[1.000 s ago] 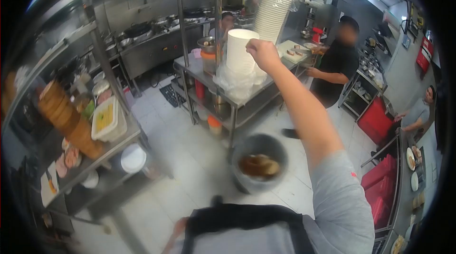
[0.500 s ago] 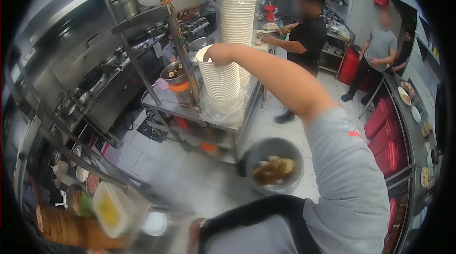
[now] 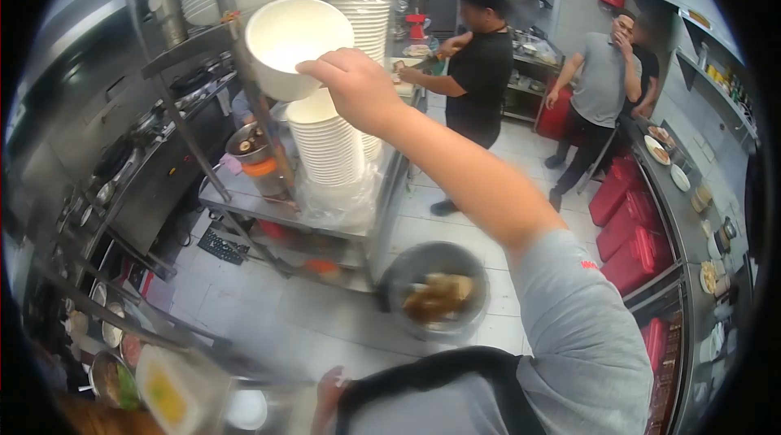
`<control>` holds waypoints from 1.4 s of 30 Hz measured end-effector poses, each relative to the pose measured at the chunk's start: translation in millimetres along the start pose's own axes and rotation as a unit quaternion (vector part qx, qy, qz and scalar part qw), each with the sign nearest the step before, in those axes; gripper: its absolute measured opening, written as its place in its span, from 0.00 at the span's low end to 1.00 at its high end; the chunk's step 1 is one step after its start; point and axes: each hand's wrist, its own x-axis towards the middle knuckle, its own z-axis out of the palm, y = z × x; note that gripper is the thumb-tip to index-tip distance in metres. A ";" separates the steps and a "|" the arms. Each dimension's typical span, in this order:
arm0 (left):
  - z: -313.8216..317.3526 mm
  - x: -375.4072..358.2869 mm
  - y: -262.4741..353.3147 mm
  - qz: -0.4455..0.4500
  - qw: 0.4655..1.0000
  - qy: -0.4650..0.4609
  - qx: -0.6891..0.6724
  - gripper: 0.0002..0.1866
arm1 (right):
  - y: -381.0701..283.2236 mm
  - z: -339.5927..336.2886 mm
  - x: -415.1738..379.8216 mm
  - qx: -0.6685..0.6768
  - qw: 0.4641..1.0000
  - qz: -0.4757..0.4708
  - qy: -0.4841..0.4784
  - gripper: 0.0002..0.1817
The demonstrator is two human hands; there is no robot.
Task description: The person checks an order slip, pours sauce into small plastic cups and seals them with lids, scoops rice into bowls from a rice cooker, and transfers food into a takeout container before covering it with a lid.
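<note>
My right hand (image 3: 358, 85) grips a white bowl (image 3: 297, 45) by its rim above the bowl stack (image 3: 327, 142), no writing readable.

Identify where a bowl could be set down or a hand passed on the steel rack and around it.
The rack shelf is crowded: stacked bowls, metal pot, orange-lidded tub. A bare strip shows at its front-left edge. The tiled floor below the rack lies open.

The bowl (image 3: 297, 45) I hold at upper left is plain white, like the stack (image 3: 328, 142) beneath. My sleeve (image 3: 586, 329) is grey; the crates (image 3: 634, 232) at right are red.
</note>
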 end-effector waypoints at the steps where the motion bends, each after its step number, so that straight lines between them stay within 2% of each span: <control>1: 0.7 7.6 23.2 -0.011 1.000 0.004 -0.015 0.18 | -7.3 -20.9 -3.6 0.016 0.999 -0.022 0.045 0.16; 2: 5.7 19.6 28.0 0.023 0.994 -0.008 -0.106 0.20 | -16.4 -48.3 -13.7 0.026 0.998 -0.040 0.029 0.16; 4: -5.4 39.6 81.5 0.025 0.945 -0.069 -0.318 0.31 | -35.4 -111.6 -47.8 0.038 0.996 -0.075 -0.025 0.15; 6: -19.2 46.0 171.2 -0.079 0.831 -0.132 -0.535 0.34 | -56.7 -174.7 -102.0 0.067 0.991 -0.065 -0.095 0.15; 8: 5.1 50.6 225.2 -0.031 0.734 -0.259 -0.627 0.36 | -82.2 -240.1 -171.0 0.092 0.977 -0.020 -0.194 0.18; 10: 50.2 37.1 296.0 0.008 0.685 -0.400 -0.609 0.39 | -117.2 -308.8 -254.9 0.106 0.954 0.097 -0.263 0.19; 11: 76.9 24.9 329.9 0.005 0.680 -0.452 -0.577 0.38 | -139.0 -348.7 -291.4 0.091 0.931 0.163 -0.313 0.19; 13: 153.2 -8.0 379.8 -0.068 0.684 -0.512 -0.515 0.33 | -183.8 -423.8 -348.9 0.054 0.911 0.252 -0.321 0.21; 15: 239.6 -38.7 402.7 -0.096 0.684 -0.560 -0.458 0.28 | -233.4 -499.7 -386.4 0.000 0.889 0.334 -0.312 0.21; 16: 264.2 -59.4 426.2 -0.099 0.664 -0.588 -0.451 0.24 | -254.2 -535.1 -401.3 -0.037 0.863 0.382 -0.330 0.22; 19: 333.4 -118.5 490.5 -0.089 0.665 -0.632 -0.388 0.27 | -294.1 -626.4 -438.2 -0.123 0.852 0.413 -0.298 0.22; 23: 412.8 -170.6 565.5 -0.057 0.678 -0.665 -0.308 0.33 | -314.6 -712.3 -470.3 -0.189 0.824 0.464 -0.266 0.23; 26: 474.7 -179.3 606.8 -0.039 0.711 -0.639 -0.291 0.36 | -298.1 -763.6 -477.4 -0.272 0.794 0.500 -0.214 0.24; 29: 539.6 -169.8 649.4 -0.015 0.757 -0.584 -0.293 0.40 | -266.3 -825.3 -504.6 -0.295 0.739 0.597 -0.101 0.24; 32: 590.4 -159.6 715.6 0.009 0.776 -0.562 -0.286 0.43 | -221.2 -903.1 -565.7 -0.197 0.665 0.706 0.143 0.24; 33: 614.3 -156.3 737.1 0.006 0.780 -0.560 -0.280 0.42 | -204.0 -934.8 -608.5 -0.112 0.611 0.737 0.266 0.23; 35: 665.4 -153.7 775.5 -0.009 0.785 -0.556 -0.273 0.42 | -165.8 -992.9 -613.2 -0.079 0.500 0.773 0.382 0.22; 36: 690.8 -154.5 794.9 0.006 0.758 -0.581 -0.296 0.42 | -150.9 -1021.7 -627.4 -0.059 0.473 0.771 0.422 0.21; 37: 706.4 -165.1 827.0 -0.013 0.781 -0.557 -0.284 0.43 | -137.8 -1050.7 -651.6 -0.038 0.443 0.768 0.460 0.20; 39: 754.2 -166.2 878.1 0.077 0.788 -0.559 -0.247 0.46 | -115.8 -1106.6 -701.1 -0.028 0.447 0.749 0.489 0.15; 42: 805.2 -191.9 961.4 0.169 0.837 -0.464 -0.234 0.47 | -81.4 -1166.0 -749.0 -0.059 0.406 0.731 0.546 0.16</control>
